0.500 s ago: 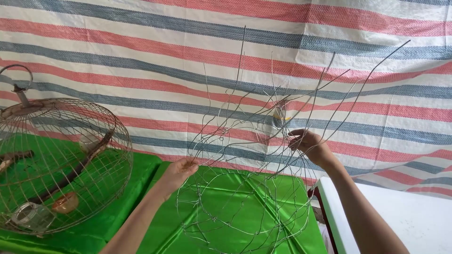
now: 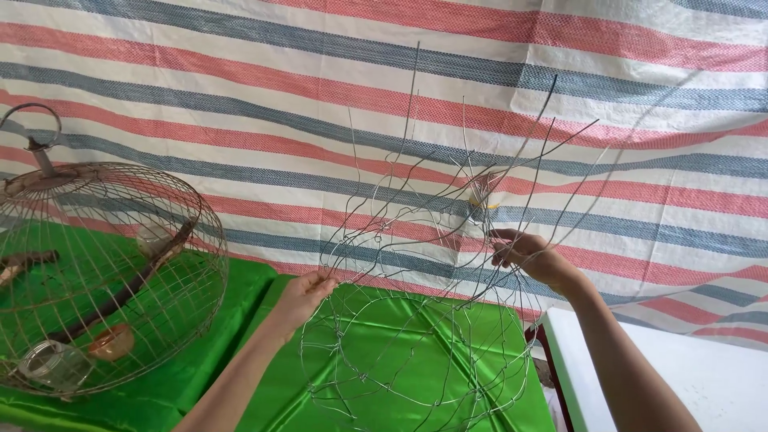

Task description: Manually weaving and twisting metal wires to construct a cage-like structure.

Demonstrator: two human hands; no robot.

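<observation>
I'm seeing both hands gripping a half-made wire frame, held upright over the green cloth on the bench. The left hand is pinching its rim at 9 o'clock; the right hand is clamping wires at 3 o'clock (loose ends are fanning toward 12). A finished wire cage is sitting at far 9 o'clock.

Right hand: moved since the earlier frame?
No clear move. The right hand sits at the same spot against the striped tarp, gripping the unfinished wire frame.
</observation>
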